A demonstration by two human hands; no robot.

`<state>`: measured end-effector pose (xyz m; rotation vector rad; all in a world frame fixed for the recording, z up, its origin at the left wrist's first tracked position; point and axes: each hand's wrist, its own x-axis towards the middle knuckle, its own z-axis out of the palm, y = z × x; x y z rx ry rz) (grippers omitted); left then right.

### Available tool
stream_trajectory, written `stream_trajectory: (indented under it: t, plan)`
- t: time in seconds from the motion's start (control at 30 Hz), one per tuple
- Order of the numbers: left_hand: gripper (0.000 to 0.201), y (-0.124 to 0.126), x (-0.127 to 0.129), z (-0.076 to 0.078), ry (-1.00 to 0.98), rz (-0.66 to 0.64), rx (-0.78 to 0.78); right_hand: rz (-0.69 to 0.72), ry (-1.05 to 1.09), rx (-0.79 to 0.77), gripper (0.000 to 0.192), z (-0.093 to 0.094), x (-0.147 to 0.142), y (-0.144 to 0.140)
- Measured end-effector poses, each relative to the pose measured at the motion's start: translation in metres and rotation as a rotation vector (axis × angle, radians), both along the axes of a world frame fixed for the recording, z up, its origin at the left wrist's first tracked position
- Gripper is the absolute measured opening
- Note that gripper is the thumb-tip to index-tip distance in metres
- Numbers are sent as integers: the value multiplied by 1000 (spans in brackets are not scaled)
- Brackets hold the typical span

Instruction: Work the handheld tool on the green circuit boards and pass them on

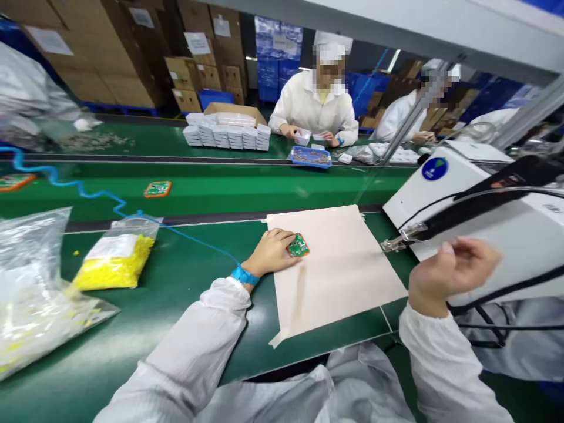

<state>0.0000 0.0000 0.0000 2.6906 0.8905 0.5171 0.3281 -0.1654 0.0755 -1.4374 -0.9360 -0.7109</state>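
Small green circuit board, lying near the left edge of the taped beige mat, pinned under the fingertips of the left hand; the right hand, off the mat's right edge, curls loosely around nothing; the board is probably light, stiff and fragile, best gripped by its edges.

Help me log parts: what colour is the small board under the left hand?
Green board with an orange edge, head view.

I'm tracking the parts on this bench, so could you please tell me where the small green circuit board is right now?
In the head view, the small green circuit board lies near the top left corner of the beige mat, under the fingertips of the left hand.
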Motion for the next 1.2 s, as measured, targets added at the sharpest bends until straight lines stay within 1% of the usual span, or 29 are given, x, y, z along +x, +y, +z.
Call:
stream_trajectory:
  t: [0.03,0.07,0.13,0.2,0.27,0.33,0.4,0.47,0.53,0.6,0.7,0.8,0.87,1.0,1.1,1.2]
  plan:
    - [66,0,1,0,-4,-29,3,-7,15,40,41,9,11,-1]
    - [66,0,1,0,-8,-57,5,12,39,49,42,18,21,1]
    - [67,0,2,1,-11,-96,3,111,107,-6,43,36,36,12]
    - [69,-1,3,3,-13,-110,-3,286,194,-88,42,56,45,27]
    - [68,-2,3,3,-22,-120,-7,511,275,-157,42,79,46,41]
    - [68,-1,3,3,-34,-129,-11,764,345,-225,39,104,40,54]
    - [69,1,3,2,-46,-128,-20,1011,393,-262,40,126,27,67]
    - [72,2,4,2,-58,-118,-31,1216,425,-228,42,141,7,82]
    - [75,2,4,2,-68,-113,-40,1372,444,-151,38,150,-17,99]
    - [77,2,5,2,-77,-116,-45,1498,439,-93,37,152,-42,114]
    - [80,0,4,4,-97,-126,-46,1680,395,-77,34,145,-72,126]
    - [80,-2,4,7,-112,-131,-43,1869,342,-170,29,133,-90,130]
    - [78,-3,5,9,-109,-130,-50,1956,314,-239,26,124,-97,131]
    - [79,-4,5,13,-90,-125,-80,2027,275,-367,23,117,-103,132]
    - [80,-5,5,16,-76,-130,-79,2041,255,-459,21,117,-104,132]
    - [79,-6,6,18,-65,-129,-75,2052,242,-513,21,119,-103,133]
